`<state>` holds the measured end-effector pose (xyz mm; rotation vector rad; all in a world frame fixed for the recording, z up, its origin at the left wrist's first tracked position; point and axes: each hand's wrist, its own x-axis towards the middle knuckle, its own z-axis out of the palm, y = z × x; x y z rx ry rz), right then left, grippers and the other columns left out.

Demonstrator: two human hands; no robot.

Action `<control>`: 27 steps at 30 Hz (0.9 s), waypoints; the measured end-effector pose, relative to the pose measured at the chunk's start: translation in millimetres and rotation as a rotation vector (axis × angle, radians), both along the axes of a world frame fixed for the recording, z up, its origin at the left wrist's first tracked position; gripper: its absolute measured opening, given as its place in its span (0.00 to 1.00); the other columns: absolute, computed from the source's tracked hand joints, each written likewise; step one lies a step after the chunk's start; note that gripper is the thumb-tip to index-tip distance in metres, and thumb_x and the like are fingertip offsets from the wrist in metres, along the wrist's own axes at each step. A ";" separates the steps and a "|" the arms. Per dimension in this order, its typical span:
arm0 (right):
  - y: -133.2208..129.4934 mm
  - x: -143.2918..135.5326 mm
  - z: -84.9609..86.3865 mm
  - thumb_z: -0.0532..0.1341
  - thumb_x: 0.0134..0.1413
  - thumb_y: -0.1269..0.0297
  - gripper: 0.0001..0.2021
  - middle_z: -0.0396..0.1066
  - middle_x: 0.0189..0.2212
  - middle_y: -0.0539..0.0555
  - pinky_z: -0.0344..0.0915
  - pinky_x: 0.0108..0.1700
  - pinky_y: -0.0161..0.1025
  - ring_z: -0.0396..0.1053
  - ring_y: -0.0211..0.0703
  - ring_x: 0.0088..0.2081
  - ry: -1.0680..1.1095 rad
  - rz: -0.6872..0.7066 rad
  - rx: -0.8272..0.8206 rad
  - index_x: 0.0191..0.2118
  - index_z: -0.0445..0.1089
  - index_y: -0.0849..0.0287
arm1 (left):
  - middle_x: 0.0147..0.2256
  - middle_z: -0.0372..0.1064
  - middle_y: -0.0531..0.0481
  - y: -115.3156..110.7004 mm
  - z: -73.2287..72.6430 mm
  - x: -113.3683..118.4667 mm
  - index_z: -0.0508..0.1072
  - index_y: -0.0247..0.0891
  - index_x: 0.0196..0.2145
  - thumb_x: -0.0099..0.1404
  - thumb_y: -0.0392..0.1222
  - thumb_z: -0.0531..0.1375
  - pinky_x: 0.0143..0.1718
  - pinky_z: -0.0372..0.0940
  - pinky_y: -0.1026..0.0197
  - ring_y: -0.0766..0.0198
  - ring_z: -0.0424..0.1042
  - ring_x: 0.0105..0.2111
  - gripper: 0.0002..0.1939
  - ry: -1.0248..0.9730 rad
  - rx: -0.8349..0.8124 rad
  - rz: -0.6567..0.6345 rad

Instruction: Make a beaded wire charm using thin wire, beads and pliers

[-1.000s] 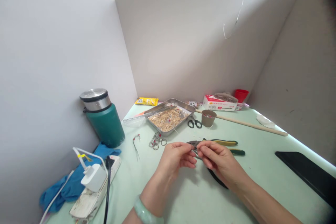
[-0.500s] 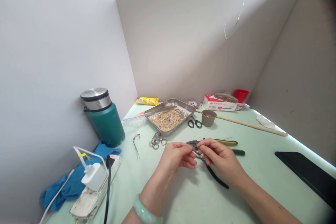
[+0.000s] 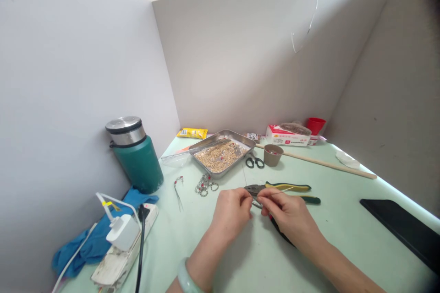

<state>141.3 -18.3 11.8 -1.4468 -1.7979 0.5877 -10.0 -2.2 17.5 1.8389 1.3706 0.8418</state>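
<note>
and the right hand (image 3: pixel 288 213) pinches a thin wire (image 3: pixel 287 189); left hand (image 3: pixel 229 210) drawn together beside it, any catch hidden; pliers (image 3: pixel 303 187) on the far side.

You are at a small craft table (image 3: pixel 343 210), like a corner of a little workshop. The tray (image 3: pixel 217 175) holds tiny gold bits (image 3: pixel 220 158) that look like beads. Just right of the tray are scissors (image 3: pixel 250 163); nearer you than the tray are pliers (image 3: pixel 302 187), and a thin wire (image 3: pixel 286 189) in your right hand (image 3: pixel 287 213). Gray walls (image 3: pixel 240 64) stand behind the tray and at both sides.
</note>
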 end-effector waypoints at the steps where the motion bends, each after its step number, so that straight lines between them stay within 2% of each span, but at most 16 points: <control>1: -0.5 -0.2 0.1 0.52 0.54 0.58 0.11 0.69 0.19 0.48 0.59 0.25 0.34 0.64 0.38 0.20 0.004 -0.011 -0.023 0.28 0.69 0.54 | 0.19 0.67 0.51 -0.8 0.6 0.2 0.70 0.38 0.23 0.57 0.37 0.49 0.24 0.57 0.67 0.65 0.68 0.21 0.11 0.073 0.069 -0.011; 4: -1.9 -0.9 -0.3 0.51 0.55 0.58 0.12 0.68 0.18 0.47 0.59 0.26 0.33 0.65 0.37 0.21 -0.054 -0.002 0.007 0.29 0.69 0.54 | 0.22 0.68 0.49 -2.0 2.2 0.6 0.70 0.37 0.24 0.58 0.36 0.48 0.26 0.55 0.65 0.65 0.66 0.24 0.12 0.269 0.239 -0.024; 6: -2.3 -0.8 -0.5 0.50 0.56 0.59 0.12 0.68 0.19 0.47 0.59 0.27 0.33 0.66 0.37 0.22 -0.102 0.033 0.070 0.31 0.69 0.54 | 0.24 0.69 0.48 -2.3 3.2 0.0 0.70 0.37 0.24 0.59 0.35 0.48 0.26 0.54 0.65 0.65 0.66 0.24 0.12 0.325 0.285 -0.045; 10: -1.1 0.8 0.0 0.49 0.58 0.61 0.11 0.68 0.21 0.47 0.60 0.29 0.33 0.66 0.37 0.24 -0.130 0.083 0.116 0.33 0.68 0.53 | 0.26 0.70 0.50 -3.5 5.0 -3.4 0.70 0.38 0.27 0.59 0.35 0.49 0.27 0.55 0.67 0.66 0.66 0.26 0.11 0.255 0.294 -0.139; 13: -0.2 2.0 -0.7 0.49 0.58 0.62 0.11 0.68 0.21 0.46 0.60 0.28 0.32 0.66 0.36 0.23 -0.143 0.093 0.121 0.32 0.67 0.54 | 0.25 0.70 0.51 -4.3 5.4 -4.9 0.70 0.39 0.26 0.58 0.37 0.51 0.27 0.55 0.67 0.67 0.66 0.25 0.09 0.175 0.257 -0.156; 15: -0.4 2.7 -1.5 0.50 0.57 0.62 0.10 0.69 0.23 0.47 0.60 0.29 0.32 0.67 0.36 0.25 -0.180 0.079 0.175 0.34 0.67 0.55 | 0.21 0.68 0.52 -3.9 4.9 -4.7 0.70 0.38 0.23 0.57 0.37 0.51 0.25 0.56 0.67 0.67 0.66 0.23 0.10 0.120 0.205 -0.124; 18: -2.0 2.7 0.3 0.51 0.56 0.62 0.10 0.69 0.28 0.50 0.57 0.28 0.33 0.66 0.37 0.27 -0.329 0.003 0.349 0.36 0.68 0.55 | 0.18 0.65 0.54 -1.0 4.4 -3.3 0.69 0.37 0.22 0.55 0.37 0.52 0.24 0.58 0.67 0.67 0.67 0.20 0.09 -0.041 0.047 -0.043; 21: -5.0 0.2 5.4 0.50 0.56 0.65 0.12 0.65 0.27 0.51 0.52 0.26 0.33 0.62 0.37 0.28 -0.500 -0.055 0.476 0.29 0.70 0.56 | 0.19 0.66 0.53 2.9 5.6 -1.4 0.69 0.36 0.23 0.53 0.39 0.55 0.21 0.61 0.66 0.65 0.69 0.19 0.06 -0.280 -0.216 0.039; 23: -7.0 -2.4 7.3 0.50 0.55 0.68 0.13 0.64 0.27 0.52 0.51 0.28 0.34 0.61 0.39 0.30 -0.549 -0.046 0.531 0.25 0.68 0.57 | 0.20 0.67 0.51 4.7 7.0 -0.1 0.69 0.34 0.24 0.52 0.40 0.57 0.19 0.62 0.66 0.64 0.70 0.19 0.06 -0.406 -0.354 0.070; 27: -8.6 -6.2 3.1 0.49 0.53 0.74 0.13 0.65 0.26 0.52 0.52 0.30 0.35 0.59 0.38 0.28 -0.542 0.005 0.520 0.24 0.68 0.58 | 0.19 0.67 0.50 5.1 7.2 2.9 0.69 0.32 0.23 0.50 0.37 0.58 0.20 0.64 0.64 0.65 0.69 0.19 0.04 -0.518 -0.394 0.125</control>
